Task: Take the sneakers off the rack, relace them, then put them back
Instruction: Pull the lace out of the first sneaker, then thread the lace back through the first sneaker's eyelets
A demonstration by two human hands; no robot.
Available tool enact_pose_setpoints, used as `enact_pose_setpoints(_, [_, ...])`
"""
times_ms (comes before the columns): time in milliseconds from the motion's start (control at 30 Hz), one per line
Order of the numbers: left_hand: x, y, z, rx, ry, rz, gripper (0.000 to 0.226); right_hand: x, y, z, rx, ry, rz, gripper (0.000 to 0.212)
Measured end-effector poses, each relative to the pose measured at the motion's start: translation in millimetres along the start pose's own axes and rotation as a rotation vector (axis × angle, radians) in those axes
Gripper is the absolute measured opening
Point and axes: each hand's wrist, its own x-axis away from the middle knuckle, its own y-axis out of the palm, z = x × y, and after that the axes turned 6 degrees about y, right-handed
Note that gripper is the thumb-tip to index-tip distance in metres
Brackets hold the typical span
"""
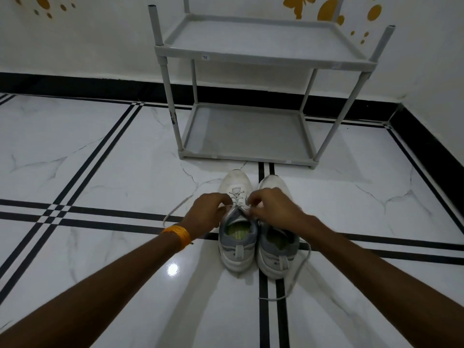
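Two white and grey sneakers stand side by side on the floor, toes toward the rack. On the left sneaker (pixel 236 247) the lace (pixel 237 197) is partly threaded. My left hand (pixel 208 212) pinches the lace on the shoe's left side; one loose end (pixel 175 209) trails left over the floor. My right hand (pixel 273 209) pinches the lace on the shoe's right side and covers the front of the right sneaker (pixel 277 254). Another loose lace end (pixel 296 275) runs from the right sneaker down over the floor. The grey two-shelf rack (pixel 251 56) stands behind with both shelves bare.
White marble floor tiles (pixel 100 172) with black stripes surround the shoes. A white wall with a black skirting (pixel 75 84) runs behind the rack, and a second wall closes the corner at the right. An orange band (pixel 177 233) is on my left wrist.
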Motion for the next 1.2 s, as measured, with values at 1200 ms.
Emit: enact_pose_setpoints(1200, [26.1, 6.2, -22.3, -0.246, -0.040, 0.009, 0.009, 1.0, -9.4, -0.2, -0.273, 0.166, -0.209, 0.013])
